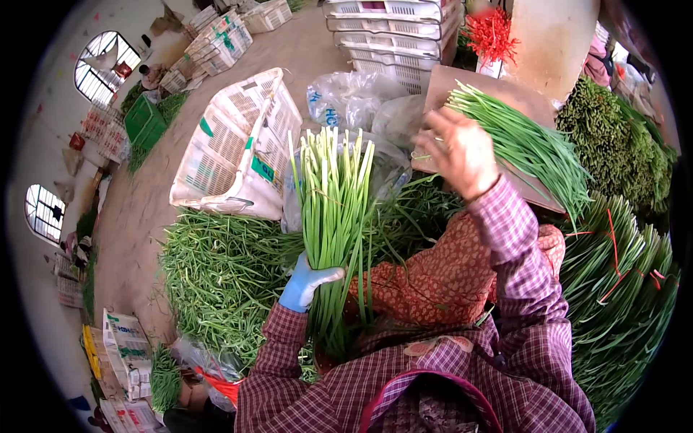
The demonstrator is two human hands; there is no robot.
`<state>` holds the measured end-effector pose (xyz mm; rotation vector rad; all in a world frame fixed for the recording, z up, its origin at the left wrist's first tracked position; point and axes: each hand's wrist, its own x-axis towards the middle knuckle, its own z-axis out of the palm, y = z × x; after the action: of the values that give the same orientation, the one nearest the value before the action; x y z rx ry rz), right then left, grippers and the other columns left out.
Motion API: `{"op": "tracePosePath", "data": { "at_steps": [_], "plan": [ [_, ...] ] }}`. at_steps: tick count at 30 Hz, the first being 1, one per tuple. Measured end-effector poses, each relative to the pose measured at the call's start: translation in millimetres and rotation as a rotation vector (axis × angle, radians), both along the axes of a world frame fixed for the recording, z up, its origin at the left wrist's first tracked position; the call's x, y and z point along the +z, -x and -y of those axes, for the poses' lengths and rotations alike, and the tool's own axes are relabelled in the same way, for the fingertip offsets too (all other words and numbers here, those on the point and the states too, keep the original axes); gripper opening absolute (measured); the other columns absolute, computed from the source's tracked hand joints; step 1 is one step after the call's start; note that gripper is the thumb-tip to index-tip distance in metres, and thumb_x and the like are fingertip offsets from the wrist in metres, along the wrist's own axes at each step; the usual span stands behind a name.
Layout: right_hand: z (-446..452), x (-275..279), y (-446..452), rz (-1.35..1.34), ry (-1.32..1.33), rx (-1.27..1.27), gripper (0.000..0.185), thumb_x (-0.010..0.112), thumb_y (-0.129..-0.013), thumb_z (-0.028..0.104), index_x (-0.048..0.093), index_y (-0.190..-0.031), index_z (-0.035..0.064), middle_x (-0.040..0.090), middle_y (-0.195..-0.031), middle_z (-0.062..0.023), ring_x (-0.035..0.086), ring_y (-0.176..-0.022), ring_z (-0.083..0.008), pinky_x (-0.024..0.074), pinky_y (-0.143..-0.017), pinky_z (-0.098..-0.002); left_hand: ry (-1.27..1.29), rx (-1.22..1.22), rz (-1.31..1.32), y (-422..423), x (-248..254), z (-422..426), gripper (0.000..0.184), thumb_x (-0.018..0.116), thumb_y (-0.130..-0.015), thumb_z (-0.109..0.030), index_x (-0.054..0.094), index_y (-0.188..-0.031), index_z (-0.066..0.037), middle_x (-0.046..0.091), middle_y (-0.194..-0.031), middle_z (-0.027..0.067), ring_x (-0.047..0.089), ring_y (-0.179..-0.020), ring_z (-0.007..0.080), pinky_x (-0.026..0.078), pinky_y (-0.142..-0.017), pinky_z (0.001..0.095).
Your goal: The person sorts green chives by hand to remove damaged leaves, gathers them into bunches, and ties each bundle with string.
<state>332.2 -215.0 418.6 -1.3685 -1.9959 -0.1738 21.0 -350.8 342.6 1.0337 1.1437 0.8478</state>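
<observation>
My left hand [306, 283], in a blue and white glove, is closed round a bunch of garlic chives [333, 209]. Their pale cut ends point up and away, and the green leaves hang down past my wrist towards my lap. My bare right hand [459, 150] is raised to the right of the bunch, apart from it. Its fingers are blurred by motion but look spread, with nothing visible in them. Just beyond it, a second heap of chives [516, 141] lies across a brown board [442, 85].
Loose green trimmings [224, 274] are piled at my left. A white plastic crate [224, 155] lies tilted ahead, beside clear plastic bags [354, 97]. Stacked crates [386, 43] and red ties [492, 37] stand farther back. Tied chive bundles [613, 303] fill the right side.
</observation>
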Motion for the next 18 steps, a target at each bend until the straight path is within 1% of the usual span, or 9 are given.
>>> {"op": "tracePosePath", "data": {
  "at_steps": [2, 4, 7, 8, 11, 14, 16, 17, 18],
  "plan": [
    [12.4, -8.7, 26.0, -0.070, -0.192, 0.145, 0.010, 0.063, -0.085, 0.023, 0.063, -0.088, 0.0134, 0.063, -0.072, -0.0034, 0.059, -0.053, -0.0233, 0.0501, -0.051, -0.0352, -0.010, 0.000, 0.018, -5.0, 0.0, -0.1, 0.049, 0.077, -0.072, -0.014, 0.056, -0.114, -0.002, 0.063, -0.092, 0.0048, 0.060, -0.078, 0.0128, 0.050, -0.071, 0.0257],
    [31.0, -10.2, 55.7, -0.154, -0.096, 0.231, 0.012, 0.065, -0.083, 0.024, 0.062, -0.086, 0.0125, 0.061, -0.070, -0.0038, 0.060, -0.055, -0.0228, 0.0503, -0.052, -0.0361, -0.020, 0.000, 0.034, -6.9, -1.4, 1.0, 0.047, 0.076, -0.072, -0.013, 0.056, -0.113, -0.002, 0.063, -0.091, 0.0051, 0.060, -0.077, 0.0131, 0.050, -0.070, 0.0260],
    [53.5, -12.9, 89.9, -0.200, 0.150, 0.264, 0.019, 0.068, -0.080, 0.026, 0.059, -0.081, 0.0090, 0.058, -0.066, -0.0060, 0.060, -0.058, -0.0238, 0.0494, -0.055, -0.0391, 0.067, 0.047, 0.050, -10.0, -3.8, 0.5, 0.054, 0.078, -0.072, -0.002, 0.053, -0.119, -0.002, 0.064, -0.101, 0.0052, 0.063, -0.085, 0.0127, 0.054, -0.075, 0.0276],
    [53.9, -16.9, 94.8, -0.160, 0.028, 0.263, 0.022, 0.070, -0.078, 0.027, 0.059, -0.080, 0.0087, 0.059, -0.064, -0.0063, 0.058, -0.052, -0.0228, 0.0484, -0.052, -0.0387, 0.070, 0.048, 0.049, -11.2, -4.8, 1.2, 0.054, 0.078, -0.072, -0.002, 0.053, -0.119, -0.002, 0.064, -0.101, 0.0052, 0.063, -0.085, 0.0127, 0.054, -0.075, 0.0276],
    [55.5, -21.5, 99.1, -0.189, 0.030, 0.307, 0.022, 0.071, -0.077, 0.028, 0.061, -0.081, 0.0088, 0.063, -0.067, -0.0081, 0.060, -0.054, -0.0238, 0.0488, -0.052, -0.0383, 0.015, 0.040, 0.030, -11.5, -8.2, -0.8, 0.054, 0.079, -0.071, -0.004, 0.053, -0.119, -0.002, 0.064, -0.104, 0.0061, 0.063, -0.089, 0.0124, 0.055, -0.077, 0.0278],
    [64.6, -18.2, 95.5, -0.480, 0.618, 0.706, 0.014, 0.066, -0.083, 0.020, 0.065, -0.085, 0.0059, 0.068, -0.076, -0.0096, 0.066, -0.068, -0.0209, 0.0514, -0.057, -0.0374, 0.034, 0.066, 0.044, -7.2, -19.8, -4.6, 0.055, 0.080, -0.069, -0.006, 0.055, -0.119, -0.003, 0.064, -0.107, 0.0067, 0.062, -0.091, 0.0132, 0.054, -0.079, 0.0292],
    [82.0, 2.0, 88.6, -0.550, 0.667, 1.026, 0.014, 0.062, -0.087, 0.019, 0.067, -0.088, 0.0055, 0.069, -0.077, -0.0084, 0.066, -0.068, -0.0182, 0.0528, -0.060, -0.0349, -0.142, 0.008, 0.038, 4.7, -51.7, -15.3, 0.056, 0.082, -0.067, -0.007, 0.056, -0.117, -0.004, 0.064, -0.107, 0.0065, 0.062, -0.091, 0.0144, 0.053, -0.081, 0.0309],
    [87.7, 15.9, 81.7, -0.592, 0.873, 1.190, 0.016, 0.061, -0.089, 0.021, 0.068, -0.091, 0.0066, 0.070, -0.080, -0.0092, 0.067, -0.069, -0.0191, 0.0542, -0.065, -0.0333, -0.142, -0.047, 0.033, 22.3, -97.6, -23.1, 0.056, 0.082, -0.067, -0.007, 0.056, -0.117, -0.004, 0.064, -0.107, 0.0065, 0.062, -0.091, 0.0147, 0.054, -0.081, 0.0309],
    [87.7, 21.7, 77.6, -0.526, 0.918, 1.270, 0.020, 0.062, -0.089, 0.025, 0.068, -0.092, 0.0070, 0.070, -0.085, -0.0100, 0.067, -0.071, -0.0199, 0.0546, -0.066, -0.0330, -0.123, -0.049, 0.035, 24.2, -103.4, -23.2, 0.056, 0.082, -0.068, -0.007, 0.056, -0.117, -0.004, 0.064, -0.106, 0.0062, 0.062, -0.091, 0.0146, 0.054, -0.080, 0.0304]
  ]
}}
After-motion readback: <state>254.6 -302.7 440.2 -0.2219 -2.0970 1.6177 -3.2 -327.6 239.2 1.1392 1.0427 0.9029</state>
